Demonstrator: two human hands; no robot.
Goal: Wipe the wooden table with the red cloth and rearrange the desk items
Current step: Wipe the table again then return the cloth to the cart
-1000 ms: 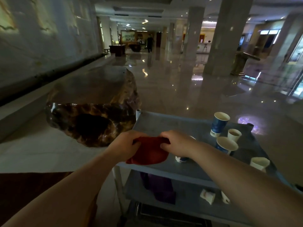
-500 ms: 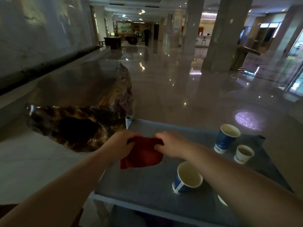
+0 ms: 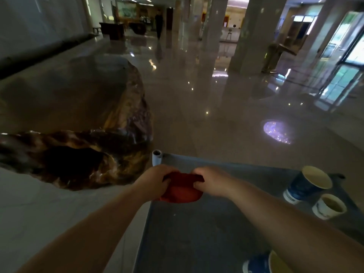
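Note:
Both hands hold a folded red cloth (image 3: pixel 181 191) just above the grey top shelf of a cart (image 3: pixel 197 233). My left hand (image 3: pixel 154 181) grips its left edge and my right hand (image 3: pixel 211 181) pinches its upper right edge. A large, glossy, dark wooden slab table (image 3: pixel 74 107) with a rough natural edge lies to the left, beyond the cart. A blue paper cup (image 3: pixel 307 184) and a small white cup (image 3: pixel 328 206) stand at the cart's right side. Another blue cup (image 3: pixel 262 263) shows at the bottom edge.
The cart's corner post (image 3: pixel 157 157) rises just behind my left hand. A polished marble lobby floor (image 3: pixel 216 115) stretches ahead, with stone pillars (image 3: pixel 248 36) at the right. A person (image 3: pixel 158 22) stands far down the hall near dark furniture. A raised pale platform (image 3: pixel 49 213) carries the wooden table.
The view has moved closer and lower over the cart top, so the cups slid right and down. Both hands stay on the red cloth, now bunched more tightly.

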